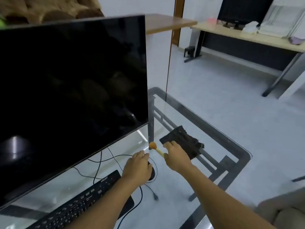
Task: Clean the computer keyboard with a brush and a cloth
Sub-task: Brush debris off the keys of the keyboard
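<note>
The black keyboard [79,202] lies on the glass table [214,129] in front of the monitor, partly hidden by my left forearm. A small brush [156,148] with orange bristles and a pale handle lies just right of the monitor's corner. A dark crumpled cloth [183,141] sits beyond it. My right hand [176,157] covers the handle's near end, thumb against it, fingertips touching the cloth's near edge. I cannot tell whether that hand grips either one. My left hand [137,167] is cupped over a black mouse [151,172].
A large dark monitor [69,90] fills the left side. Black cables [105,160] run across the glass near the mouse. The table's right edge and corner [247,154] are close by. Beyond are the floor, a wooden desk [247,37] and a second monitor.
</note>
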Available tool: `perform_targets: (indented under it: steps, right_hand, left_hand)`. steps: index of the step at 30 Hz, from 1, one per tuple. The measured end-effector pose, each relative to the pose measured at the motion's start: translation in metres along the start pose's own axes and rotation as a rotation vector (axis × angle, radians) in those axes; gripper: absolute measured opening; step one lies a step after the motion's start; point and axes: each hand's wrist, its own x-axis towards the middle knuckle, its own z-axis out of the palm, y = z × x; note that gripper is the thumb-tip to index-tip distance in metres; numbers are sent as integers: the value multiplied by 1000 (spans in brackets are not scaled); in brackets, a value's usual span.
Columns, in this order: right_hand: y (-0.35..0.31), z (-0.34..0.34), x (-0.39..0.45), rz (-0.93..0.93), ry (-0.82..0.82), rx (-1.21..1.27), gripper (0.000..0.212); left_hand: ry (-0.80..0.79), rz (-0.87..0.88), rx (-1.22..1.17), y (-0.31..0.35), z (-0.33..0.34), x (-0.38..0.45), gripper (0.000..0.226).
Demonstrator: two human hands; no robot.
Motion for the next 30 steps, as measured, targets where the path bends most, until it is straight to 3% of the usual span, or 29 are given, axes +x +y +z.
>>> perform_targets:
  steps: [12,15,21,25,30]
  right_hand:
    - [7,37,16,77,-42,-113,22]
    - [-7,25,15,139,-108,284,12]
    - [-82,-5,-14,149,-332,908,31]
    - [-142,-6,-28,24,-529,931,28]
    - [-211,19,-46,-176,-487,896,9]
  left_hand:
    - [21,21,85,-10,31,6,53]
    - [65,6,35,-17,24,-3,56]
    - [184,-153,-75,-48,5,-72,56]
    - [242,-306,-135,-81,-2,-129,56]
    - [377,-513,-193,-143,-3,-202,55]
